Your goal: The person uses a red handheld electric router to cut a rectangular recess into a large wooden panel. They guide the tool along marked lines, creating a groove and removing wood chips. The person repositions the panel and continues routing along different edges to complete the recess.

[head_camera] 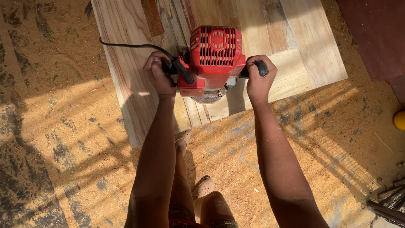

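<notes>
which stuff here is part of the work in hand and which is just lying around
In use:
- red power tool, standing on the panel
- wooden panel
- left hand and right hand, each closed on a side handle
- black cord

Lying about:
- yellow ball
- metal bars
- sawdust on the floor

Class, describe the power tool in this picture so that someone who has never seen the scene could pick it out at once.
Start at the big panel of joined wooden boards lying on the sawdust-covered floor. Near its front edge stands the power tool, gripped by the left hand and right hand on two black side handles. It is the only bright red thing there, with a slotted vent on top and a black cord trailing left.
</notes>
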